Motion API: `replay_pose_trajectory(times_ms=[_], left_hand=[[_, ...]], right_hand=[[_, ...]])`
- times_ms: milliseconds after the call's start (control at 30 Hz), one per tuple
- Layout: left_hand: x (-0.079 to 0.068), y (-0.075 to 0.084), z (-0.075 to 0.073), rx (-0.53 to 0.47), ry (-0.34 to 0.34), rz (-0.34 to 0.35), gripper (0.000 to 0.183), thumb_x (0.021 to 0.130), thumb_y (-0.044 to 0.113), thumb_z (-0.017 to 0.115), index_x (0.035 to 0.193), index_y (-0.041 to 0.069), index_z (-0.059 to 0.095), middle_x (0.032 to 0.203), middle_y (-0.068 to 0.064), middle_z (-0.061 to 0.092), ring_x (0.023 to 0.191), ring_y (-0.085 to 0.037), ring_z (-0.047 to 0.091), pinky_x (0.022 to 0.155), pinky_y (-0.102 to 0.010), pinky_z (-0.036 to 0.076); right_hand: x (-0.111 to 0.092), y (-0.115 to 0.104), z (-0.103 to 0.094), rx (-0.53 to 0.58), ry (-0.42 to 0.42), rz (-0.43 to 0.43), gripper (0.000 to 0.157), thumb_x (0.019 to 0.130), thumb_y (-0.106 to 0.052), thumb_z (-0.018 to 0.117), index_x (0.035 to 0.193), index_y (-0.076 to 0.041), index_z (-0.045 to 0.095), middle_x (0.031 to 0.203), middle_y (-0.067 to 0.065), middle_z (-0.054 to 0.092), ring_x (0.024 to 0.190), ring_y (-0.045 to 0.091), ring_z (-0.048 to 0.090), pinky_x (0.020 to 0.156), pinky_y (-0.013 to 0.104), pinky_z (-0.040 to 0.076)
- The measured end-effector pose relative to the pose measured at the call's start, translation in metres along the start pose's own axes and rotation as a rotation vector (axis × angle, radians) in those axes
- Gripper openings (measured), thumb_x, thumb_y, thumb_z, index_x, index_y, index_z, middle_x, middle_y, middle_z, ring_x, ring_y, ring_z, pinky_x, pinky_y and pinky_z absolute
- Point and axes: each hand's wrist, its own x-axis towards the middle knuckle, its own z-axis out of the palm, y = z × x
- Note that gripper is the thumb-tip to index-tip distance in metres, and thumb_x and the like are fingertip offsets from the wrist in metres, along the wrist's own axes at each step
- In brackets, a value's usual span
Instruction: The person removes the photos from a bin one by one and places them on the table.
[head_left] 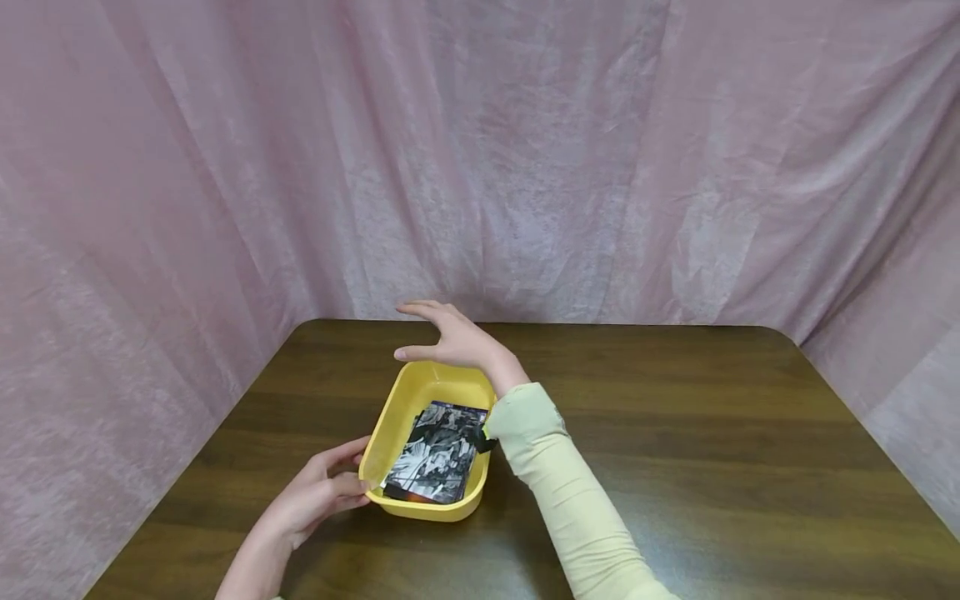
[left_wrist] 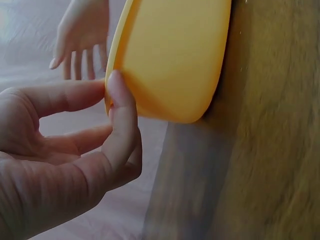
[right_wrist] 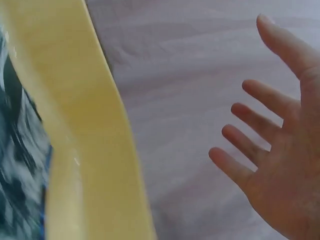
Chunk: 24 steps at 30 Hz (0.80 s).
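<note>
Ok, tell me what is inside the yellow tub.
Inside the yellow tub lies one black-and-white printed book, tilted against the near wall. Whatever is beneath it stays hidden; the right sleeve covers one corner.

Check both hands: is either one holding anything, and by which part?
The left hand holds the yellow tub at its near left corner rim, thumb and fingers curled on it. The right hand hovers open above the far rim, holding nothing.

Glossy smooth plastic tub point(head_left: 390, 433); dark wood-grain table point(head_left: 675, 433); crinkled pink cloth backdrop point(head_left: 600, 167).
</note>
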Motion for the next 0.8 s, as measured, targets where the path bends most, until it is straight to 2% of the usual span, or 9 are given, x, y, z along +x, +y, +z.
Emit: replay_pose_trajectory(times_ms=[100, 233, 333, 400, 500, 600, 733, 800], left_hand=[[-0.006, -0.003, -0.008, 0.003, -0.039, -0.008, 0.079, 0.087, 0.001, 0.060, 0.153, -0.010, 0.017, 0.118, -0.012, 0.045, 0.090, -0.012, 0.062, 0.080, -0.026, 0.058], [-0.014, -0.008, -0.018, -0.009, -0.087, -0.015, 0.081, 0.088, 0.002, 0.059, 0.153, -0.011, 0.013, 0.115, -0.007, 0.046, 0.092, -0.011, 0.062, 0.082, -0.027, 0.058], [-0.017, -0.009, -0.022, -0.019, -0.107, -0.008, 0.080, 0.089, 0.002, 0.058, 0.153, -0.012, 0.011, 0.115, -0.006, 0.046, 0.095, -0.011, 0.062, 0.083, -0.028, 0.057], [-0.017, -0.009, -0.023, -0.018, -0.111, -0.003, 0.080, 0.089, 0.002, 0.058, 0.153, -0.012, 0.011, 0.115, -0.006, 0.047, 0.095, -0.012, 0.062, 0.084, -0.028, 0.058], [-0.016, -0.008, -0.023, -0.011, -0.111, 0.005, 0.079, 0.089, 0.001, 0.058, 0.153, -0.012, 0.012, 0.114, -0.007, 0.046, 0.094, -0.012, 0.063, 0.083, -0.028, 0.058], [-0.016, -0.007, -0.023, -0.002, -0.111, 0.007, 0.080, 0.088, 0.001, 0.058, 0.152, -0.013, 0.013, 0.113, -0.007, 0.046, 0.093, -0.012, 0.063, 0.082, -0.028, 0.058], [-0.015, -0.006, -0.020, 0.002, -0.107, 0.012, 0.080, 0.087, 0.001, 0.059, 0.152, -0.012, 0.014, 0.112, -0.006, 0.046, 0.091, -0.011, 0.062, 0.081, -0.027, 0.058], [-0.014, -0.005, -0.020, 0.002, -0.106, 0.016, 0.081, 0.087, 0.001, 0.060, 0.152, -0.012, 0.014, 0.112, -0.006, 0.046, 0.090, -0.010, 0.062, 0.081, -0.027, 0.058]], right_hand=[[0.004, 0.000, 0.022, 0.027, 0.020, 0.020, 0.069, 0.088, -0.052, 0.067, 0.149, -0.030, 0.043, 0.157, -0.002, 0.039, 0.147, 0.019, 0.034, 0.121, 0.041, 0.031], [0.003, 0.000, 0.052, 0.071, 0.013, 0.066, 0.054, 0.091, -0.042, 0.068, 0.139, -0.021, 0.056, 0.144, 0.003, 0.053, 0.135, 0.024, 0.050, 0.111, 0.036, 0.043], [0.000, 0.000, 0.069, 0.053, -0.043, 0.107, 0.039, 0.092, -0.034, 0.068, 0.127, -0.015, 0.067, 0.128, 0.002, 0.066, 0.117, 0.021, 0.063, 0.097, 0.028, 0.051], [-0.003, 0.000, 0.077, -0.006, -0.111, 0.143, 0.038, 0.091, -0.034, 0.070, 0.123, -0.015, 0.069, 0.124, 0.001, 0.069, 0.114, 0.019, 0.064, 0.095, 0.026, 0.052], [-0.010, -0.001, 0.082, -0.113, -0.222, 0.205, 0.052, 0.084, -0.040, 0.076, 0.130, -0.017, 0.065, 0.131, -0.001, 0.066, 0.121, 0.018, 0.061, 0.101, 0.028, 0.049], [-0.018, -0.003, 0.083, -0.220, -0.350, 0.304, 0.078, 0.074, -0.046, 0.083, 0.142, -0.023, 0.054, 0.148, 0.001, 0.051, 0.139, 0.026, 0.044, 0.114, 0.037, 0.040], [-0.028, -0.005, 0.080, -0.334, -0.468, 0.413, 0.098, 0.063, -0.043, 0.092, 0.148, -0.031, 0.045, 0.154, 0.001, 0.036, 0.139, 0.029, 0.031, 0.110, 0.040, 0.042], [-0.030, -0.005, 0.078, -0.366, -0.478, 0.433, 0.102, 0.059, -0.039, 0.095, 0.148, -0.033, 0.044, 0.152, 0.001, 0.035, 0.134, 0.028, 0.031, 0.104, 0.039, 0.046]])
